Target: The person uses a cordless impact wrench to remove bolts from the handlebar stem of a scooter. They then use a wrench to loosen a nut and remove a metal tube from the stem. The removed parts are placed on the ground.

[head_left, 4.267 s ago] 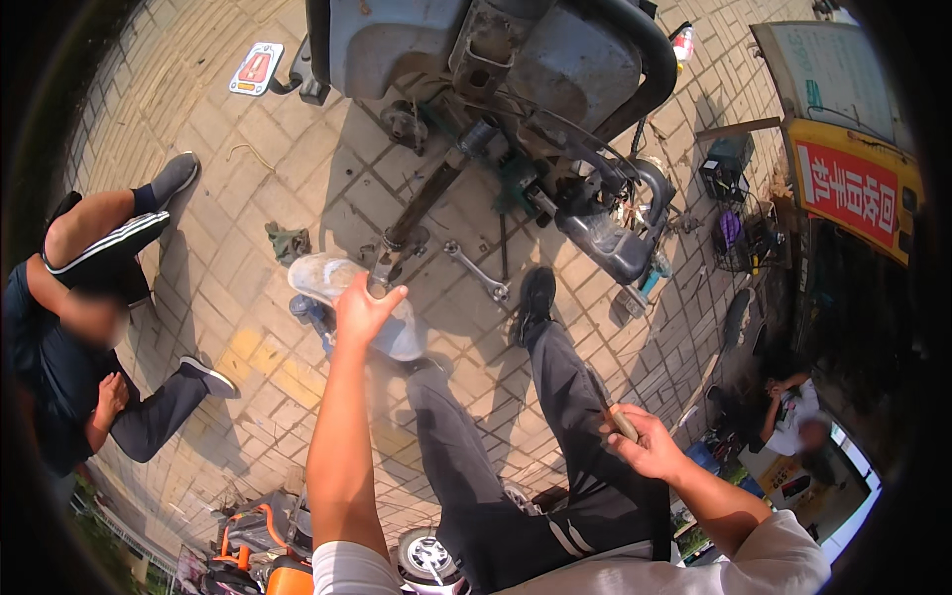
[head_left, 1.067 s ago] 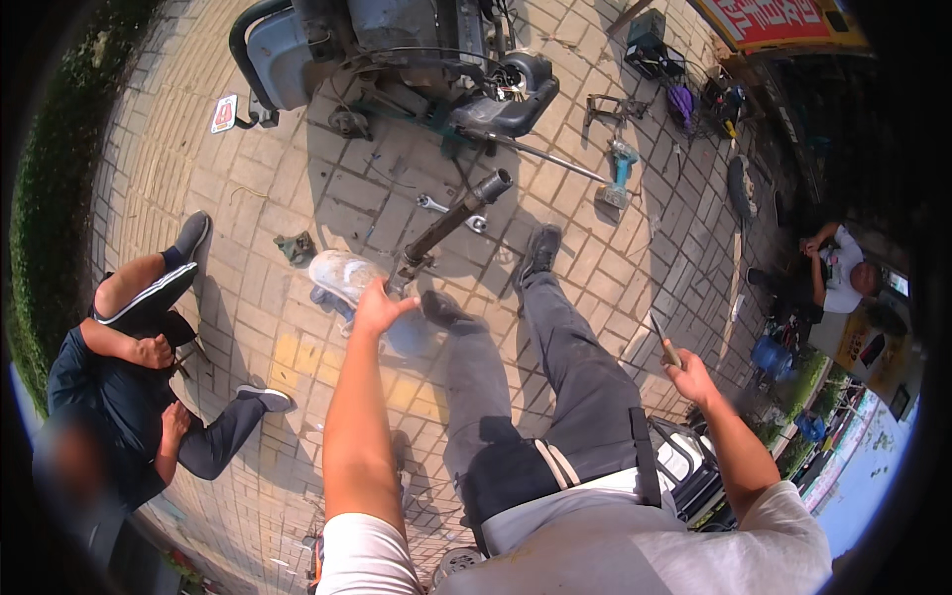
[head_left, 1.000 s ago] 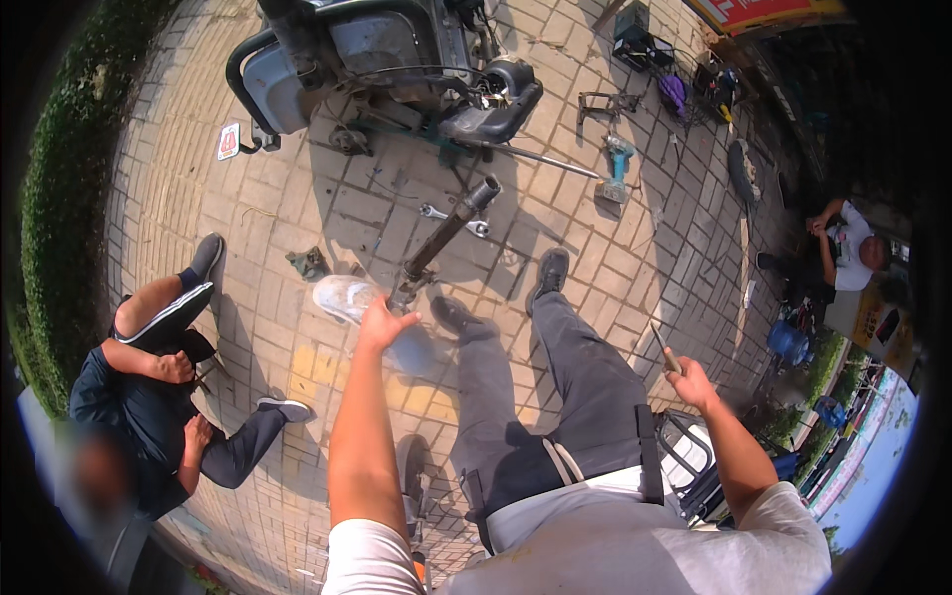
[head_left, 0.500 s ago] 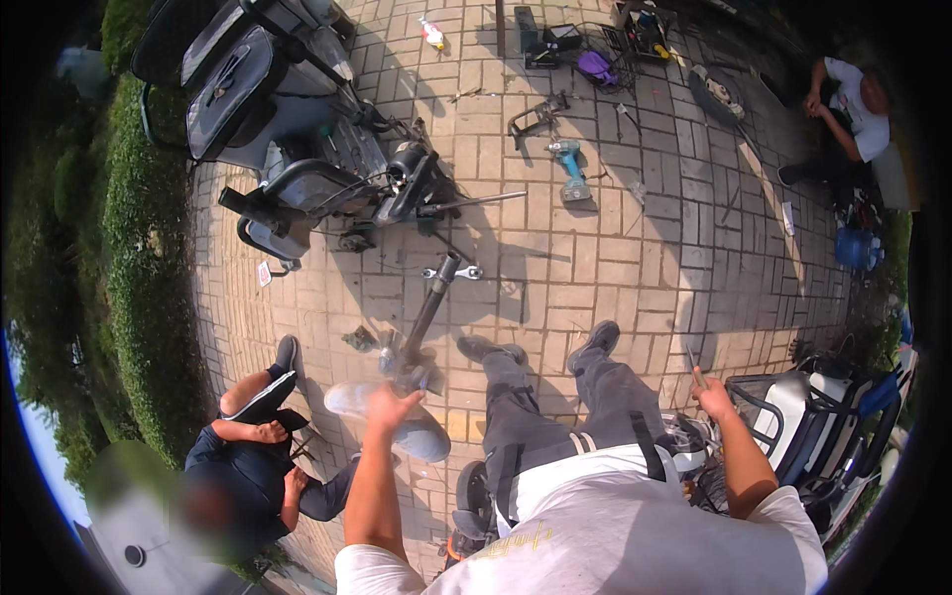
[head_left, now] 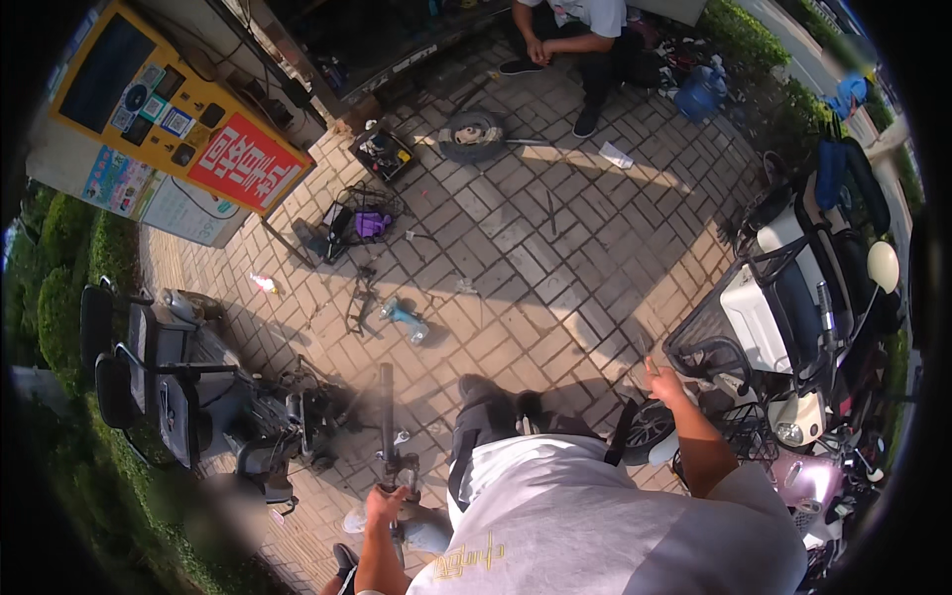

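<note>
My left hand [head_left: 385, 504] is closed around the lower end of a metal fork with a long dark tube [head_left: 386, 412] that points away from me. Grey curved cover pieces [head_left: 424, 530] sit below that fork, partly hidden by my hand and shirt. Out to the right, my right hand [head_left: 668, 387] is closed on a thin pointed tool [head_left: 646, 349], its kind hard to make out. A small silver metal part [head_left: 402, 437] shows beside the tube, blurred. On the paving lies a teal cordless drill [head_left: 405, 319].
A partly dismantled vehicle with seats [head_left: 188, 407] stands at left. Parked scooters [head_left: 759, 312] line the right side. Farther off are a loose wheel [head_left: 471, 136], a toolbox [head_left: 382, 157], a purple item [head_left: 372, 224], a yellow kiosk [head_left: 164, 109] and a seated person [head_left: 575, 40].
My view has turned right, bringing in the kiosk and more of the scooters. The fork stays in my left hand, its tube now pointing straighter away. My right hand still holds the thin tool.
</note>
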Tool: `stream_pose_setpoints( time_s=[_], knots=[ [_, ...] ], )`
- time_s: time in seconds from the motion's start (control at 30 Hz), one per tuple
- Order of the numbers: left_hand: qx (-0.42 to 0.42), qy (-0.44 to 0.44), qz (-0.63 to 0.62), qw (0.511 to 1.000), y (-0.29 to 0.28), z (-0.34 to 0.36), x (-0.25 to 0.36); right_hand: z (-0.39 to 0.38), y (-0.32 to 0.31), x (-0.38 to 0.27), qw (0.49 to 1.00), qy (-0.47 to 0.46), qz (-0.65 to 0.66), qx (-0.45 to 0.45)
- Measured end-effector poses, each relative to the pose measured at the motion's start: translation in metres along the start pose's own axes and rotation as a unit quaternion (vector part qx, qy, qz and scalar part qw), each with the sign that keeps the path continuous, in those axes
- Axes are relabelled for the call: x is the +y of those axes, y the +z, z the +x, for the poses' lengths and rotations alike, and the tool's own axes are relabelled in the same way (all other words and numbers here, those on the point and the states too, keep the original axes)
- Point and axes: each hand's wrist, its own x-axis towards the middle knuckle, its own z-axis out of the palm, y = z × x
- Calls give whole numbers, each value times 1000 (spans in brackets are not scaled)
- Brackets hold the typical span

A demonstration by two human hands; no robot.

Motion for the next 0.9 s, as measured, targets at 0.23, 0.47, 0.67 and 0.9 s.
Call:
stream_pose_setpoints(
  time_s=[0.23, 0.47, 0.67, 0.9],
  knots=[
    [-129, 51, -17, 990, 41, 142, 106, 35, -29, 69, 990, -61, -97, 82],
    [-132, 161, 182, 961, 55, 264, 290, 22, -40, 57, 974, 160, 23, 162],
    [-114, 202, 294, 927, 88, 344, 445, 58, -67, -10, 975, 138, 65, 163],
    [-81, 291, 343, 889, 160, 351, 645, 176, -144, -37, 964, 148, 149, 165]
  ],
)
